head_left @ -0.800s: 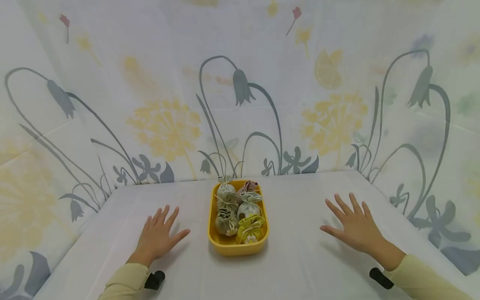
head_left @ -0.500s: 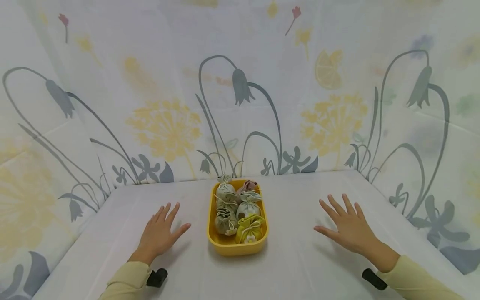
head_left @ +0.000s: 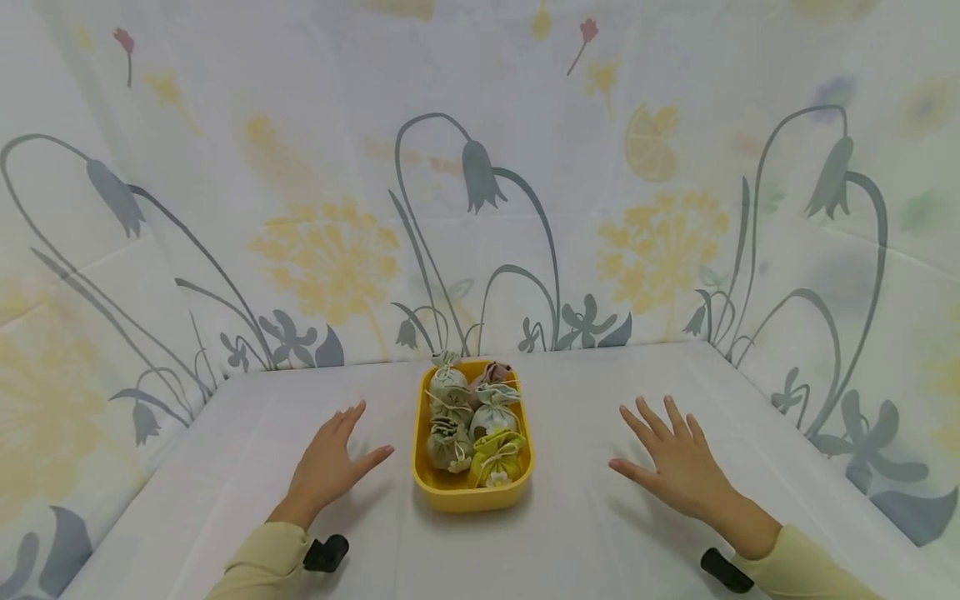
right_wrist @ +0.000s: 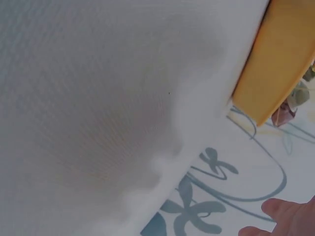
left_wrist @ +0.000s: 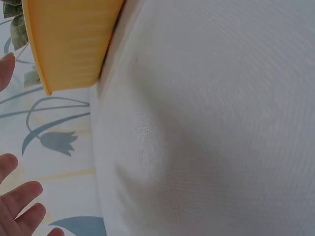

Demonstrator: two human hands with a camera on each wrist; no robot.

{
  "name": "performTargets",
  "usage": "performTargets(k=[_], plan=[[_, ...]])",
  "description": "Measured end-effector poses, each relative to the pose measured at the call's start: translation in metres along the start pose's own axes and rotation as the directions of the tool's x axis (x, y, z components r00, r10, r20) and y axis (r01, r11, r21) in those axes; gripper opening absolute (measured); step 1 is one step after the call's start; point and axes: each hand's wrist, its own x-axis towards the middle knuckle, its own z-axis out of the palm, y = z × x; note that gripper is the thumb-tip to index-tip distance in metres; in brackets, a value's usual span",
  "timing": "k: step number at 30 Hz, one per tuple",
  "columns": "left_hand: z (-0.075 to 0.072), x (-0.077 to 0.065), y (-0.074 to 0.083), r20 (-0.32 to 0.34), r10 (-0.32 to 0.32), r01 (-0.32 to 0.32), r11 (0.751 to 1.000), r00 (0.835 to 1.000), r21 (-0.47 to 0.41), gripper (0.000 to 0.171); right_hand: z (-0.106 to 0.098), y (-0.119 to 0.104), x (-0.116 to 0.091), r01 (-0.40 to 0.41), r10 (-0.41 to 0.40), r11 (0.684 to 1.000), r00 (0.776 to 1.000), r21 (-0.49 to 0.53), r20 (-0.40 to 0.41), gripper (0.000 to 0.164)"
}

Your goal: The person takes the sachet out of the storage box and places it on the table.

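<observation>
A yellow plastic tub [head_left: 474,501] stands mid-table, holding several small drawstring pouches. At its front right lies a yellow-green pouch [head_left: 498,457] with a white flower; beside it is an olive-grey pouch [head_left: 448,446]. Behind them sit a pale pouch [head_left: 495,414], a light grey-green pouch [head_left: 448,383] and, partly hidden, a mauve pouch [head_left: 492,373]. My left hand [head_left: 326,462] hovers left of the tub, fingers extended, thumb toward it. On the other side my right hand [head_left: 672,458] hovers with spread fingers, farther from the tub. Neither hand touches anything.
A white cloth covers the table [head_left: 585,533]. Behind and at both sides hangs a white curtain [head_left: 330,100] printed with grey bellflowers and yellow blossoms. Each wrist carries a small black camera, the left camera [head_left: 327,553] and the right camera [head_left: 726,571].
Both hands have moved inward toward the tub, the right hand farther than the left. The left hand has turned more onto its side. The tub and pouches stay put.
</observation>
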Motion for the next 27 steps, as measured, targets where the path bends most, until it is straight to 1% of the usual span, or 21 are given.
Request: performTargets(k=[5,9,14,20,27], plan=[[0.001,0.003,0.006,0.017,-0.025,0.027,0.994,1.000,-0.102,0.092,0.002,-0.006,-0.001,-0.002,0.003,1.000,1.000,0.018,-0.002,0.077],[0.005,0.007,0.008,0.036,-0.025,0.031,0.985,0.999,-0.171,0.091,0.004,-0.010,-0.001,-0.002,0.002,0.999,1.000,0.035,-0.007,0.077],[0.008,0.010,0.013,0.039,-0.022,0.030,0.974,0.999,-0.224,0.091,0.007,-0.015,0.001,-0.003,0.003,0.998,1.000,0.058,-0.003,0.076],[0.008,0.011,0.022,0.027,-0.001,0.009,0.957,1.000,-0.290,0.087,0.010,-0.023,0.004,0.003,-0.003,0.997,1.000,0.080,0.002,0.076],[0.012,0.014,0.029,0.046,-0.015,0.030,0.935,0.999,-0.352,0.084,0.012,-0.030,0.008,0.011,-0.011,0.996,1.000,0.094,0.001,0.076]])
